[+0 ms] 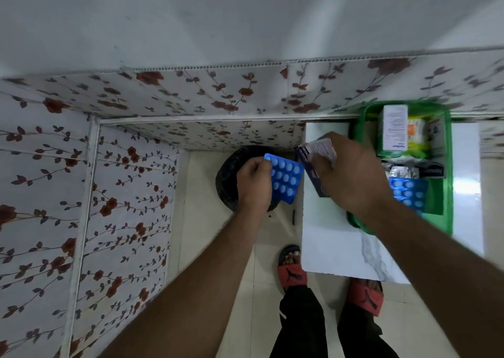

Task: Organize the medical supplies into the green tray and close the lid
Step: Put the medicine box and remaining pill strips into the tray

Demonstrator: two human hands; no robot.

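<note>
A white table [335,248] carries the green tray [448,167], set beside the wall.

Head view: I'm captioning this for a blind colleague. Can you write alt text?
A person's left hand holds a blue blister pack and the right hand a dark purple carton, beside a green tray of medicines on a white surface.

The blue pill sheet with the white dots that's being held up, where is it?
The blue pill sheet is in the left hand, mid-picture above the black bin, left of the green tray.
</note>
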